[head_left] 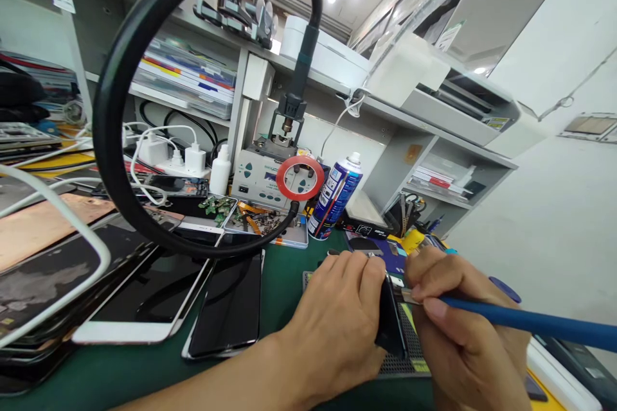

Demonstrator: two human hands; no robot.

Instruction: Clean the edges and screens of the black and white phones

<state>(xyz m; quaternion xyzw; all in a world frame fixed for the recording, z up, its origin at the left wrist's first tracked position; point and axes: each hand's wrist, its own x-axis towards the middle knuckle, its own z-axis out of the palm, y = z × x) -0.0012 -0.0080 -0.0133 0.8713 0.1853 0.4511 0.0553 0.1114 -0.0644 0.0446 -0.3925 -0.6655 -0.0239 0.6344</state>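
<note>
My left hand [340, 314] is closed around a dark phone [396, 334], tilted up on its edge with its face toward the right. Most of the phone is hidden behind my fingers and palm. In my right hand [465, 327] is a brush with a long blue handle [540, 322], pinched between thumb and fingers. Its pale flat end [411, 296] points left at the phone's edge; whether it touches cannot be made out. Beneath both hands lies a dark perforated mat [398, 367] with yellow markings.
Several phones, including a black one [231, 308] and a white-framed one [144, 295], lie to the left. Behind are a parts tray [301, 234], a blue spray can [335, 196] and a grey machine [255, 173] with a red ring. A black hose [110, 115] loops across the upper left.
</note>
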